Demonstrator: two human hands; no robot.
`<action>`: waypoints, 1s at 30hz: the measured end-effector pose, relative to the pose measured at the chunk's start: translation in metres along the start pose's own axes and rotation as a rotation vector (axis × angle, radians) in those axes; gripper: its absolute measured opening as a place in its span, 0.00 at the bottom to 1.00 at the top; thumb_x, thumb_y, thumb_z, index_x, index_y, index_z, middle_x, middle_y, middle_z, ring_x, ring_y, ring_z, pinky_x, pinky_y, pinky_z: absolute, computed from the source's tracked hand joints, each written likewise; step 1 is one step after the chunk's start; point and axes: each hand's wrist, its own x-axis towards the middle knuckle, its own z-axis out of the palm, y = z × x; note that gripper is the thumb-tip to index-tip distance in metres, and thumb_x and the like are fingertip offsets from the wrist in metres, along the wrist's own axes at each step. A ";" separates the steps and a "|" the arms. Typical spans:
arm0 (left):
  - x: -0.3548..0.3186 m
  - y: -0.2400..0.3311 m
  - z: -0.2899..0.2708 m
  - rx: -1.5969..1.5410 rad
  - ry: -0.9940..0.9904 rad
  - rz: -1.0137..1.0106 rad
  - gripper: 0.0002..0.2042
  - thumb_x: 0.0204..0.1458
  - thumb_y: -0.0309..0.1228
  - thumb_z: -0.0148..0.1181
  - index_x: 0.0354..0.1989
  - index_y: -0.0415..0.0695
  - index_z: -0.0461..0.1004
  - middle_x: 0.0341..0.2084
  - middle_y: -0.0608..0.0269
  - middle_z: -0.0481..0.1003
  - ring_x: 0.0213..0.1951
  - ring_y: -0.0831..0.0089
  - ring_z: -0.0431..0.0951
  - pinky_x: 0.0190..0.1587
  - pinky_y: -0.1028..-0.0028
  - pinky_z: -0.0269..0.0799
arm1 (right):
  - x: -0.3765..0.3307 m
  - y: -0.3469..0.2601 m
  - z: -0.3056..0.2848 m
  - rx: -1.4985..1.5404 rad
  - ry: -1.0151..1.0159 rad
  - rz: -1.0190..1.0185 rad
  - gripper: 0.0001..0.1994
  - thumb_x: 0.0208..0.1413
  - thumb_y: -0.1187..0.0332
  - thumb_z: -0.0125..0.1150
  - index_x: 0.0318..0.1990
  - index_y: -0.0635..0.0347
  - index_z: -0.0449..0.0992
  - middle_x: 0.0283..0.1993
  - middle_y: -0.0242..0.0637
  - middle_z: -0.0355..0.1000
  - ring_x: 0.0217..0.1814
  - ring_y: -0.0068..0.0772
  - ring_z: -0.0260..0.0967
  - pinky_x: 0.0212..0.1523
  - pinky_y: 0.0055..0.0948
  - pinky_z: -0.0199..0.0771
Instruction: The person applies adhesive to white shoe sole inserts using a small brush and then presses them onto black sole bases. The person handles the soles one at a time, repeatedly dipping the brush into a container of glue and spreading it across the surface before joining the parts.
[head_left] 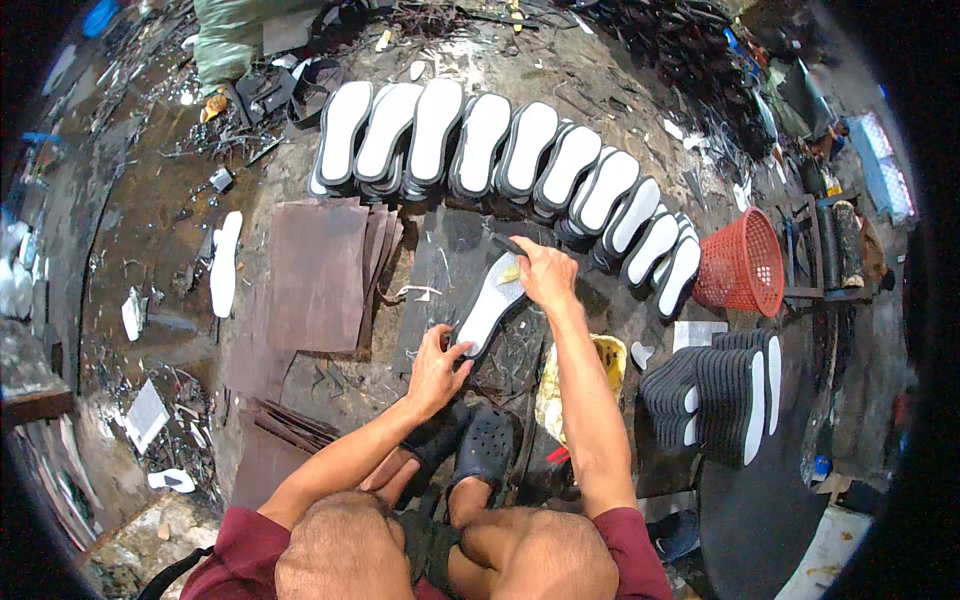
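Note:
A white-topped shoe sole (492,308) with a dark rim lies slantwise on a dark mat (437,255) in front of me. My right hand (547,272) is closed at its far end, around a small spreader with a yellow-coated tip (511,273) against the white face; the fingers partly hide the tool. At the near, heel end is my left hand (437,372), its thumb touching the sole's edge and its fingers apart. By my right forearm stands a tub smeared with yellow glue (607,358), partly covered by the arm.
Stacked white-topped soles (437,130) curve along the far side. To the right are a red plastic basket (741,262) and more stacked soles (727,400). Brown sheets (318,275) lie on the left. Scraps litter the floor; my clogs (484,445) are near.

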 end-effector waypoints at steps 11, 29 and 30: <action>0.021 0.003 -0.069 -0.221 0.585 -0.104 0.14 0.56 0.18 0.58 0.49 0.42 0.82 0.41 0.58 0.74 0.46 0.65 0.75 0.53 0.70 0.71 | -0.121 -0.085 0.055 -0.045 0.041 -0.412 0.17 0.54 0.72 0.56 0.51 0.49 0.78 0.40 0.31 0.79 0.35 0.38 0.78 0.37 0.37 0.81; 0.020 0.000 0.000 0.110 -0.032 0.025 0.56 0.41 0.32 0.77 0.75 0.32 0.43 0.39 0.46 0.74 0.43 0.48 0.70 0.49 0.56 0.70 | 0.028 0.052 0.001 0.248 -0.185 -0.064 0.21 0.42 0.80 0.53 0.42 0.50 0.86 0.51 0.33 0.82 0.62 0.38 0.74 0.66 0.39 0.71; 0.020 0.002 0.001 0.113 -0.037 0.029 0.56 0.41 0.32 0.77 0.75 0.32 0.43 0.38 0.46 0.74 0.43 0.48 0.70 0.48 0.57 0.70 | 0.026 0.055 0.007 0.199 -0.153 -0.265 0.20 0.41 0.80 0.54 0.41 0.49 0.85 0.51 0.32 0.82 0.63 0.36 0.73 0.68 0.42 0.68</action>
